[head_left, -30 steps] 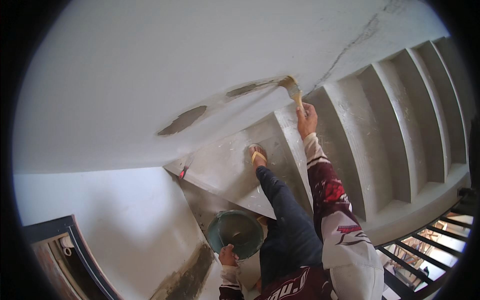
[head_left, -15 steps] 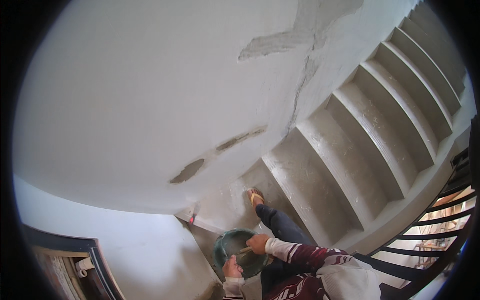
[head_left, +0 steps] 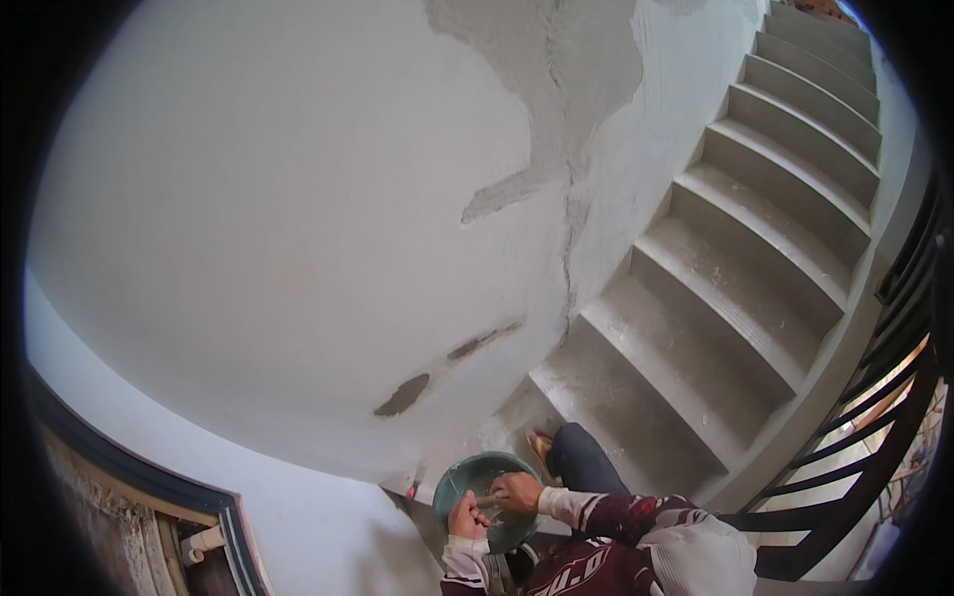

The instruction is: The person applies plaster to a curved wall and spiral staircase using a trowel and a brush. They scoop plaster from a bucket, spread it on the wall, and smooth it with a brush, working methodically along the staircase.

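Observation:
A green bucket [head_left: 449, 483] stands low in front of me, below the wall, with both my hands over its opening. My right hand [head_left: 518, 493] is closed on a tool with a pale, wood-coloured handle [head_left: 488, 502]; its working end cannot be made out. Close by on the left, my left hand [head_left: 467, 518] has its fingers curled at the bucket's near-left side. What lies in those fingers is hidden. A small red-handled tool [head_left: 411, 492] lies on the step left of the bucket.
Concrete stairs [head_left: 696, 288] curve up to the right, with a dark metal railing [head_left: 825, 512] along their outer side. The white wall [head_left: 298, 248] bears grey patches [head_left: 576, 79], a crack and a small dark hollow [head_left: 402, 395]. My sandalled foot [head_left: 540, 444] rests on a step.
The view has tilted upward, showing more of the stairs. My two hands have come closer together over the bucket, the left one now further inside its rim.

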`<state>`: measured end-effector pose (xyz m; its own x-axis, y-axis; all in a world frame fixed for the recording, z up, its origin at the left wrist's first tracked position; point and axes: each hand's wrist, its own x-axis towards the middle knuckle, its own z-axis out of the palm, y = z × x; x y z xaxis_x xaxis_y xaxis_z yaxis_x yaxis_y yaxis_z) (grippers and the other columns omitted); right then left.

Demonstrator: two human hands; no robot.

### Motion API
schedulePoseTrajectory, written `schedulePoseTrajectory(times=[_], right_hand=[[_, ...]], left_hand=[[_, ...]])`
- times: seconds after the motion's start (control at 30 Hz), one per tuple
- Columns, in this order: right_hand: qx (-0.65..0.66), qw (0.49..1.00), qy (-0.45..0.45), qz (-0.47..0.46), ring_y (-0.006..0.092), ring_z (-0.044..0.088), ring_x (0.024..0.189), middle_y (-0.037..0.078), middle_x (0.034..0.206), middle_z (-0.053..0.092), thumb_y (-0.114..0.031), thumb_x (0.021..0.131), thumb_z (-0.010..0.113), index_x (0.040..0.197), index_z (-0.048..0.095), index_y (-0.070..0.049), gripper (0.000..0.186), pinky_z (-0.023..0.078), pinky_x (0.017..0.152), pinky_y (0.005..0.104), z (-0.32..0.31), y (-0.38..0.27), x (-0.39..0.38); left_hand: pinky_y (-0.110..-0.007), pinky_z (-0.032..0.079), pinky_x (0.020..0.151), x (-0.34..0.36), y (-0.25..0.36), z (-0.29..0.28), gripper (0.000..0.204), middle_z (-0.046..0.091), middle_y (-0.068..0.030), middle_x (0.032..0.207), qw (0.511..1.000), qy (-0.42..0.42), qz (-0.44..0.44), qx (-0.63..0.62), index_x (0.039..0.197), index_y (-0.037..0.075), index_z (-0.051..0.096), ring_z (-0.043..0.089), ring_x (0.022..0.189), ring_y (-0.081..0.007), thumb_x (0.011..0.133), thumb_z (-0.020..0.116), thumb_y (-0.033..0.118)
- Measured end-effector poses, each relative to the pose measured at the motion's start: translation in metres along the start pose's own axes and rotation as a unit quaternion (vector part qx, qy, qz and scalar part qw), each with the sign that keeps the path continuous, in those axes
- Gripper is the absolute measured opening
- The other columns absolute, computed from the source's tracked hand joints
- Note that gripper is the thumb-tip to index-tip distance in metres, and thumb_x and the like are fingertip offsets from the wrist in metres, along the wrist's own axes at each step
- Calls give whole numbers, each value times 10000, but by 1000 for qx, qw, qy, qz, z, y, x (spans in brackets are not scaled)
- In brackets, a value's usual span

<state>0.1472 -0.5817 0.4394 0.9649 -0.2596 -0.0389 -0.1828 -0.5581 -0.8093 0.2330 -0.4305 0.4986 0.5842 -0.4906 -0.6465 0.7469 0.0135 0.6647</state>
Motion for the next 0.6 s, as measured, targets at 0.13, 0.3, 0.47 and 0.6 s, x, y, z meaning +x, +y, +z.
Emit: schedulePoseTrajectory(times=[0.13, 0.3, 0.47, 0.6], right_hand=[[91, 993, 81, 7, 370, 631, 936, 181, 985, 667, -295, 766, 671, 955, 680, -51, 309, 502, 824, 432, -29, -22, -13], [67, 989, 131, -17, 366, 619, 853, 177, 891, 631, -286, 802, 663, 891, 647, -54, 249, 497, 772, 428, -5, 32, 2], [72, 995, 69, -18, 366, 620, 786, 204, 791, 629, -210, 617, 731, 865, 630, -41, 317, 483, 703, 429, -47, 44, 35], [41, 969, 111, -216, 396, 552, 646, 216, 652, 564, -161, 623, 608, 556, 554, -36, 152, 424, 579, 452, -85, 49, 67]], left_hand=[[-334, 387, 442, 16, 15, 13, 298, 366, 40, 530, 1000, -12, -17, -14, 706, 157, 475, 404, 458, -134, 892, 636, 325], [-369, 348, 472, 51, 21, 40, 341, 345, 47, 493, 999, -9, -26, 30, 633, 197, 446, 363, 449, -140, 869, 647, 340], [-368, 341, 469, 78, 38, 79, 345, 341, 49, 493, 998, 6, -51, 42, 626, 202, 439, 363, 449, -141, 870, 643, 337], [-368, 336, 466, 90, 60, 104, 349, 339, 51, 492, 997, 28, -60, 50, 621, 205, 433, 363, 449, -142, 871, 639, 335]])
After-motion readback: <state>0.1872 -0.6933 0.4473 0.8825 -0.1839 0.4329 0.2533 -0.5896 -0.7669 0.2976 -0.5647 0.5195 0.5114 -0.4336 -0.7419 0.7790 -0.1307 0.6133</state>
